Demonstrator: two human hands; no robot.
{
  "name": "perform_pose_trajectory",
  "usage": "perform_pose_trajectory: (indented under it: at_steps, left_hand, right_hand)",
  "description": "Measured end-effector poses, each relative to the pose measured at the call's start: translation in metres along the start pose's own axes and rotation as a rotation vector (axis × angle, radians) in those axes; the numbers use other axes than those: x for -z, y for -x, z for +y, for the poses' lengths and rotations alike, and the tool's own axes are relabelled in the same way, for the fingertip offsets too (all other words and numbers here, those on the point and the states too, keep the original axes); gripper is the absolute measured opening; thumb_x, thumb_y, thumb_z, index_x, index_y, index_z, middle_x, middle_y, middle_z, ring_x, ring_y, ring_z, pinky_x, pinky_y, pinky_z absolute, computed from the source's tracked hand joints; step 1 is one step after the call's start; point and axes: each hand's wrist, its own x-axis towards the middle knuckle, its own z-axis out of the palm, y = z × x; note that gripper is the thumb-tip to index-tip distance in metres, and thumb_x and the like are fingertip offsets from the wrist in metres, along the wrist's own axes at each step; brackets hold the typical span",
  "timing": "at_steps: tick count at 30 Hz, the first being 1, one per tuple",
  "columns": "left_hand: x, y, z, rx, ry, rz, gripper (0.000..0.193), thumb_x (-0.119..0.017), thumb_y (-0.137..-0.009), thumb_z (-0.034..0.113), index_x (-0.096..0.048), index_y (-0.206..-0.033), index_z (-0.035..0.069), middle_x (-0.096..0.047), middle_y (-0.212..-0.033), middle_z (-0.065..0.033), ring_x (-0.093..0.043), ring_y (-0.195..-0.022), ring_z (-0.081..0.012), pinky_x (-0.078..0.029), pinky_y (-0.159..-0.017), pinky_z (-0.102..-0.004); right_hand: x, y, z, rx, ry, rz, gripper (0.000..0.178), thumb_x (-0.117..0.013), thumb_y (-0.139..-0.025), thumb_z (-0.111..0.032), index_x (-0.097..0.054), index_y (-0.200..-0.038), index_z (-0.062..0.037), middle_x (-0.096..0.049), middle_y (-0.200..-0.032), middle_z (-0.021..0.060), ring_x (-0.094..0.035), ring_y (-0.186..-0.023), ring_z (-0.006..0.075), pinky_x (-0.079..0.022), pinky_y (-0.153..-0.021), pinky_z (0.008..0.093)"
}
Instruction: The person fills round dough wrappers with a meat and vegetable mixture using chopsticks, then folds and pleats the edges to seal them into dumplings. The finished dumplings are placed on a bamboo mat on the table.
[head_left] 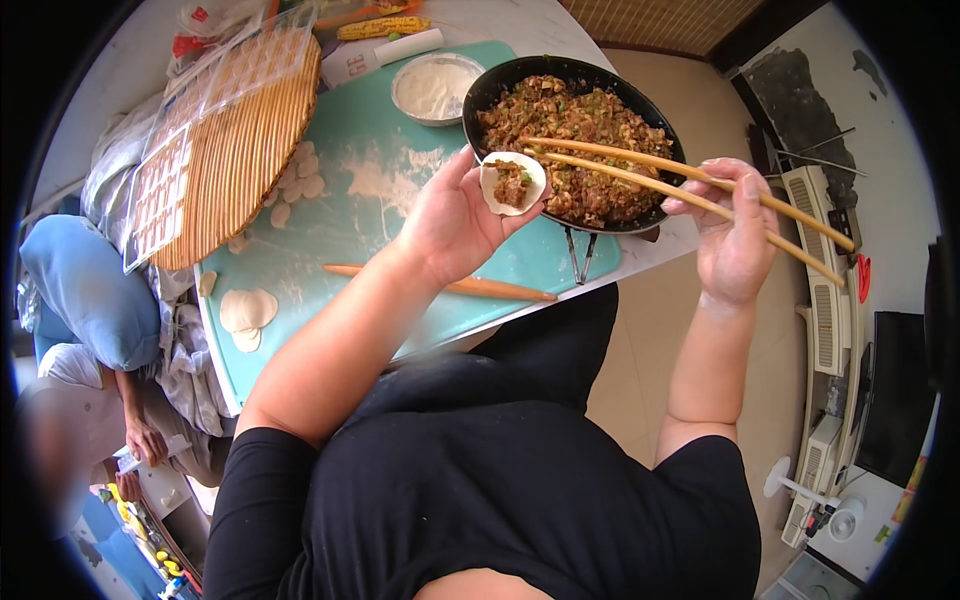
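One thin, round, white dough wrapper (488, 180) rests on the fingers of the left hand (455, 222), beside the near-left rim of the round black pan (497, 80). That hand is cupped palm up, not clenched, its thumb near the wrapper's edge. A small brown lump of chopped filling with green bits (511, 184) sits on the dough.

The right hand (735, 225) grips two long, pale wooden chopsticks (640, 158) well back from their tips, which reach over the pan beside the wrapper; whether they touch it is hard to tell.

The wrapper looks light, soft and limp, likely to sag or tear if pinched through the middle, so it is best supported flat from below and held by its bare rim. The filling looks moist and crumbly, and wet bits could make that rim slippery. The chopsticks seem light and stiff, best held towards the rear.
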Motion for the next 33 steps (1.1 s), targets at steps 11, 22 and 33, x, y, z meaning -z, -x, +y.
perform_pose_trajectory:
  at_steps: [11,22,33]
  left_hand:
    - [0.006,0.010,0.003,0.084,-0.067,0.015,0.056,-0.027,-0.096,0.040,-0.035,-0.128,-0.005,-0.044,-0.128,-0.0209,-0.046,-0.117,-0.0340,-0.040,-0.098,-0.0394]
    - [0.025,0.019,0.004,0.036,-0.099,0.129,0.055,-0.024,-0.097,0.039,-0.036,-0.126,-0.006,-0.046,-0.124,-0.0232,-0.047,-0.115,-0.0354,-0.040,-0.098,-0.0405]
    - [0.033,0.024,0.005,0.014,-0.058,0.127,0.055,-0.025,-0.097,0.037,-0.036,-0.125,-0.008,-0.045,-0.124,-0.0267,-0.046,-0.115,-0.0350,-0.038,-0.100,-0.0411]
  right_hand:
    - [0.036,-0.021,0.019,-0.180,-0.284,0.074,0.028,-0.048,-0.092,-0.025,-0.057,-0.095,0.0009,-0.059,-0.073,0.0101,-0.061,-0.061,0.0195,-0.054,-0.057,0.0312]
    - [0.020,-0.026,0.059,-0.317,0.088,0.103,0.029,-0.047,-0.093,-0.025,-0.058,-0.099,0.0015,-0.060,-0.077,0.0077,-0.063,-0.064,0.0188,-0.054,-0.060,0.0292]
    - [-0.010,-0.036,0.097,-0.460,0.039,0.146,0.030,-0.047,-0.092,-0.028,-0.056,-0.093,0.0005,-0.058,-0.077,0.0100,-0.063,-0.066,0.0204,-0.054,-0.063,0.0318]
